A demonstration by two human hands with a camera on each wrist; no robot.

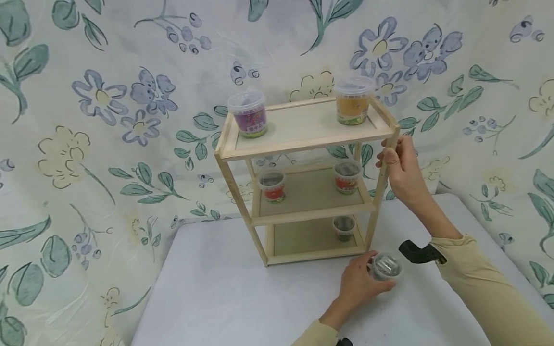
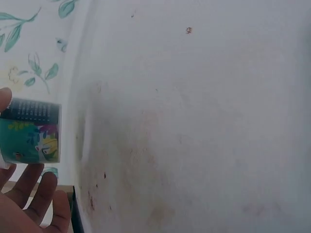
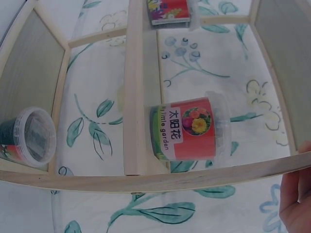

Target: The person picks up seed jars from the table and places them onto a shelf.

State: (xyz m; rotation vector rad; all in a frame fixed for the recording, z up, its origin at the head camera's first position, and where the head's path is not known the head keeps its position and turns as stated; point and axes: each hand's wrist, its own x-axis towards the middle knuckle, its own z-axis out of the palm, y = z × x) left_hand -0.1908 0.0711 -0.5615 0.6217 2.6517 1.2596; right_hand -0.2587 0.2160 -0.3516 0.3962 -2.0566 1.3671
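My left hand [image 1: 359,283] grips a small lidded plastic tub [image 1: 386,267] in front of the wooden shelf rack, near its lower right corner. Teal and dark printing covers that tub's side [image 2: 34,131] in the left wrist view. Up at the right, my right hand [image 1: 402,168] holds the front right post of the three-tier wooden rack [image 1: 298,146], just under the top tier. Inside the rack, a red-labelled tub [image 3: 187,128] stands on the middle tier, and another tub [image 3: 29,136] is on the bottom tier.
A purple tub [image 1: 248,115] and a yellow-orange tub [image 1: 352,102] stand at either end of the top tier. Another red tub [image 1: 272,186] sits at the middle tier's left. The white table [image 1: 216,288] meets a floral-patterned backdrop [image 1: 108,158].
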